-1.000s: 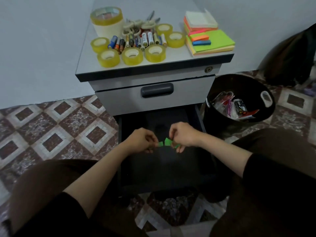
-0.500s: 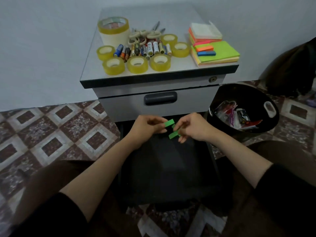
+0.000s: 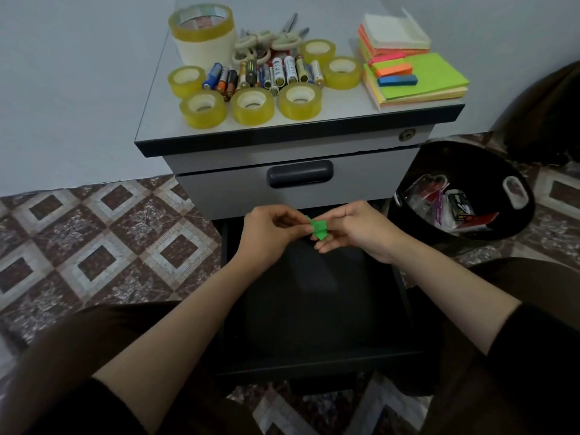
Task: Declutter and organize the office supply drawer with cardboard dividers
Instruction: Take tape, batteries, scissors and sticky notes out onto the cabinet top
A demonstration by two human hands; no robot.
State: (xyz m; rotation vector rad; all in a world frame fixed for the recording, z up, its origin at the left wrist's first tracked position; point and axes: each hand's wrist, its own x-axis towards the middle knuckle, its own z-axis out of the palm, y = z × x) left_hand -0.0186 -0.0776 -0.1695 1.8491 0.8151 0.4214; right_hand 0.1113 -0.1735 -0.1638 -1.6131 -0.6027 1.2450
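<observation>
Over the back of the pulled-out dark drawer (image 3: 314, 309), my left hand (image 3: 270, 229) and my right hand (image 3: 354, 227) both pinch small green sticky strips (image 3: 318, 229), pressed together between the fingertips. The drawer's inside looks dark and bare. On the cabinet top (image 3: 345, 102) lie several yellow tape rolls (image 3: 252, 106), one big tape roll (image 3: 202, 32), a heap of batteries (image 3: 266, 75), scissors (image 3: 266, 42) and stacks of coloured sticky notes (image 3: 411, 73).
A black bin (image 3: 464, 196) holding discarded packaging stands right of the cabinet. The closed grey upper drawer (image 3: 298, 180) sits just behind my hands. Patterned floor tiles (image 3: 103, 233) spread to the left. My knees flank the open drawer.
My hands rose from inside the drawer with the green strips. The two strips, held apart half a second ago, are now brought together between both hands.
</observation>
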